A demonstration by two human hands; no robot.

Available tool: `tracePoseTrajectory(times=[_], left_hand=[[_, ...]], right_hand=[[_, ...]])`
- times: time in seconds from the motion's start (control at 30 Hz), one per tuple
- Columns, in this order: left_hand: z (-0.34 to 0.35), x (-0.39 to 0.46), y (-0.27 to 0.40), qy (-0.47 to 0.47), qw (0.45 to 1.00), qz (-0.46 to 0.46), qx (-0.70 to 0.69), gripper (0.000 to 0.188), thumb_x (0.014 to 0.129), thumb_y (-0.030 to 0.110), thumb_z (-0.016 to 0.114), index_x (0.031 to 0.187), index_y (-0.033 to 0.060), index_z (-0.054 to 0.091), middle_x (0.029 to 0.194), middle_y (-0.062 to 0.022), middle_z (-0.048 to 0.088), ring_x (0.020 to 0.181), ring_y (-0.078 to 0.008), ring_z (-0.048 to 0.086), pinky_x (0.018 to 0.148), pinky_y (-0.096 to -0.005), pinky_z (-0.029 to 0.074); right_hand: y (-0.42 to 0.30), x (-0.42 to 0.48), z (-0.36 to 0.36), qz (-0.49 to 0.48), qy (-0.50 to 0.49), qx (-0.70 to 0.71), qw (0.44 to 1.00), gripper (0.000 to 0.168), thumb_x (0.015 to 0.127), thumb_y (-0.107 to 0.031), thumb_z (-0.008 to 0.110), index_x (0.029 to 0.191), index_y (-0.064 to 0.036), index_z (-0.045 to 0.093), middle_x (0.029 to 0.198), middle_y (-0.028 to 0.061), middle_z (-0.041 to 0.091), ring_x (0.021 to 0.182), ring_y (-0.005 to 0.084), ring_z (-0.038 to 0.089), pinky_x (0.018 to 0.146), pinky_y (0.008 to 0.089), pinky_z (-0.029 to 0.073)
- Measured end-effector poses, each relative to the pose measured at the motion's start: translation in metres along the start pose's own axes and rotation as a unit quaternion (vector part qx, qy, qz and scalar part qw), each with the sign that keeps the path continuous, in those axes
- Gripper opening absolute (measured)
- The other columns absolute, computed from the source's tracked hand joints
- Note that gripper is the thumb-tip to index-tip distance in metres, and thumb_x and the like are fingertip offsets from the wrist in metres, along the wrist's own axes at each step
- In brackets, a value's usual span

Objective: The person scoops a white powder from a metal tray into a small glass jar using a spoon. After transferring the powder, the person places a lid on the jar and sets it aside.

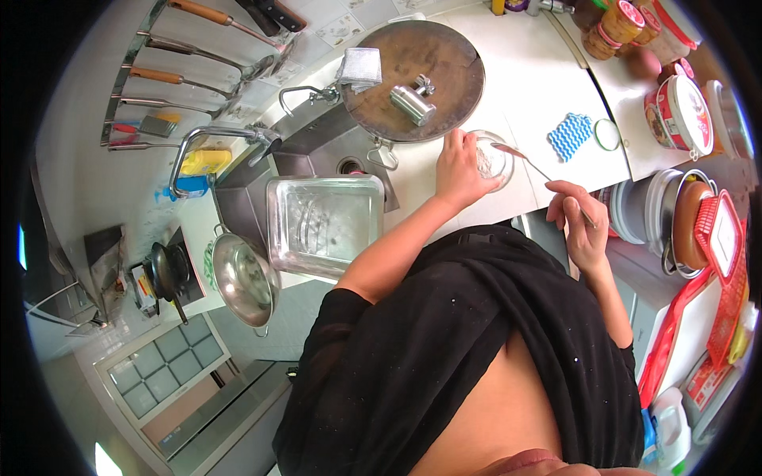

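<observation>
My left hand (463, 172) is wrapped around the near side of a clear glass container (505, 172) on the white counter. White powder (487, 162) lies inside it. My right hand (580, 221) grips the handle of a metal spoon (539, 170), whose bowl end is at the container's mouth. Whether the spoon carries any powder is unclear. Right of the container lie a blue-and-white zigzag-patterned piece (570, 137) and a round green-rimmed lid (607, 135). Beyond my left hand, a shiny metal cylinder (413, 105) rests on a round wooden cutting board (443, 53).
A folded grey cloth (362, 66) sits on the board's left edge. To the left, a rectangular metal tray (326, 223) spans the sink (309, 146) beneath a faucet (220, 132). A metal basin (244, 279) stands nearby. Tubs (678, 113) and jars (622, 24) crowd the right side.
</observation>
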State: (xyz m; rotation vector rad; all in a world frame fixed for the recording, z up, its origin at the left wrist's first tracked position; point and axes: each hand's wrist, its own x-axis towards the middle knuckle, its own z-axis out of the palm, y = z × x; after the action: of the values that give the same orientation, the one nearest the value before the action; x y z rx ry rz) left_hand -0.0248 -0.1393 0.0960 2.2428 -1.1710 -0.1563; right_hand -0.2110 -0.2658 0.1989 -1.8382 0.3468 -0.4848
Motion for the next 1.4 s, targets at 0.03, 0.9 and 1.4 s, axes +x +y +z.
tracePoseTrajectory(times=[0.03,0.9,1.4], left_hand=[[0.002,0.000,-0.001,0.000,1.000,0.000,-0.003,0.073,0.056,0.037,0.084,0.109,0.0001,0.050,0.105,-0.0123,0.044,0.102,-0.0294,0.048,0.086,-0.0386,0.044],[-0.020,0.035,-0.004,-0.234,0.964,-0.123,0.028,0.076,0.057,0.051,0.079,0.104,-0.0059,0.060,0.116,-0.0193,0.052,0.109,-0.0298,0.056,0.091,-0.0350,0.048],[-0.007,0.046,0.018,-0.236,0.963,-0.083,0.100,0.076,0.060,0.055,0.078,0.102,-0.0059,0.060,0.113,-0.0195,0.053,0.103,-0.0291,0.060,0.082,-0.0371,0.052]], right_hand=[[0.000,0.000,0.000,0.005,0.004,-0.005,1.000,0.025,0.100,-0.010,0.042,0.111,0.000,0.063,0.067,0.0023,0.058,0.055,0.0063,0.047,0.054,0.0211,0.039],[0.011,-0.003,-0.001,0.050,0.126,0.054,0.989,0.025,0.103,-0.015,0.040,0.108,0.002,0.058,0.064,0.0018,0.056,0.054,0.0049,0.042,0.051,0.0203,0.034],[0.018,-0.013,-0.004,0.044,0.156,0.071,0.984,0.026,0.103,-0.016,0.040,0.108,0.002,0.057,0.065,0.0021,0.056,0.055,0.0041,0.042,0.050,0.0196,0.033]])
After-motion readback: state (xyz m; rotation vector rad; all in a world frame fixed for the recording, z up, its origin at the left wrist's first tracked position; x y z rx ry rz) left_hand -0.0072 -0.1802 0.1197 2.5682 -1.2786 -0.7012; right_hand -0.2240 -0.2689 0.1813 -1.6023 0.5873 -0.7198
